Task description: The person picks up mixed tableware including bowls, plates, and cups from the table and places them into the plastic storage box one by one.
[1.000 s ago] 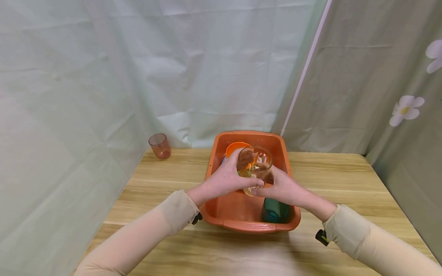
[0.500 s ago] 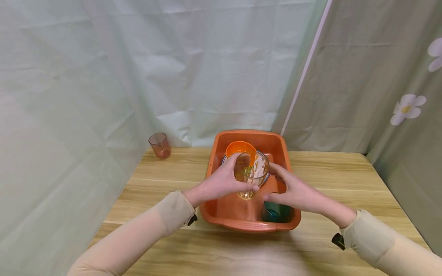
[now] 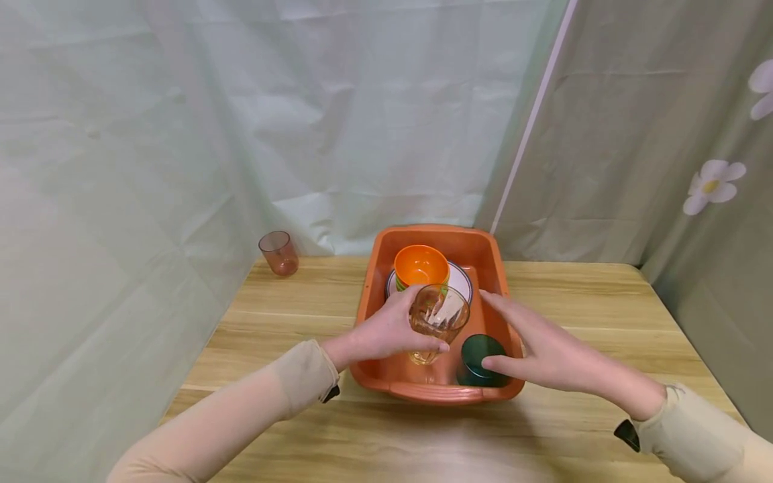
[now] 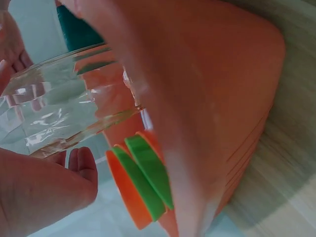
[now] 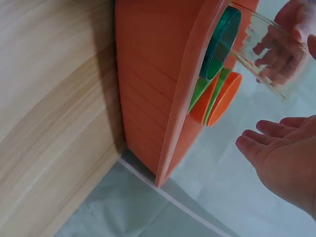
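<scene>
My left hand [image 3: 389, 330] grips a clear amber glass [image 3: 439, 320] from its left side, over the orange-brown basin [image 3: 443, 396]. In the left wrist view the glass [image 4: 64, 101] reaches past the basin's rim, with fingers curled round it. To the right of the glass, my right hand [image 3: 543, 345] hangs with fingers spread and holds nothing. Below its thumb, a dark green cup [image 3: 477, 355] stands in the basin's front right corner. Behind the glass, stacked orange and green bowls [image 3: 421, 263] sit on a white plate with a dark rim [image 3: 461, 285].
A pinkish see-through cup [image 3: 280, 255] stands at the back left of the wooden table [image 3: 290, 315]. Pale curtains [image 3: 374, 134] hang behind and along both sides. The basin's raised walls surround the dishes.
The right hand has let go of the glass and moved away to the right, its fingers opening. The left hand still holds the glass, now slightly lower and nearer the front.
</scene>
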Motion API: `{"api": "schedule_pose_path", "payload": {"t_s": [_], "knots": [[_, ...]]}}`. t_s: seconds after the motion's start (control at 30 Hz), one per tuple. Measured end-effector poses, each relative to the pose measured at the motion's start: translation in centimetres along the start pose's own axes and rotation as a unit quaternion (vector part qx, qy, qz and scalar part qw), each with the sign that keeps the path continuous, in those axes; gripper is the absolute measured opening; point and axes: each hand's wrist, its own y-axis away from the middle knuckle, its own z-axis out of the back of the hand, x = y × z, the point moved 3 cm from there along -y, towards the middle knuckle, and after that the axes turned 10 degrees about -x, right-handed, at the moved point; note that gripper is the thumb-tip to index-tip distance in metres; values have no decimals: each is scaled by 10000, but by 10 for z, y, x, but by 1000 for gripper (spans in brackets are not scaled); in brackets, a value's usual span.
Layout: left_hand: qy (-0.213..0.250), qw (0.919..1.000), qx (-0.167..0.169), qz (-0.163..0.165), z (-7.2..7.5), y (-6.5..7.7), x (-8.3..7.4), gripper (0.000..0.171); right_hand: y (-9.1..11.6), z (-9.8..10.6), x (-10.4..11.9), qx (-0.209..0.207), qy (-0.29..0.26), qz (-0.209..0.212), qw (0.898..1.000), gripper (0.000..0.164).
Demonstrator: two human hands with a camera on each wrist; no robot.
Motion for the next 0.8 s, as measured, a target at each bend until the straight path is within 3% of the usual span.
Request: {"api": "schedule_pose_path", "payload": {"t_s": [0.2, 0.5, 0.8], "knots": [[36, 9996, 242, 111, -5, 3, 6, 93, 10, 3, 3, 28, 424, 302, 9986, 99], [31, 9988, 422, 228, -13, 6, 16, 98, 21, 1, 7, -247, 1030, 996, 9894, 97], [32, 9968, 548, 587, -20, 10, 22, 101, 25, -1, 6, -190, 1182, 924, 9885, 95]]}}
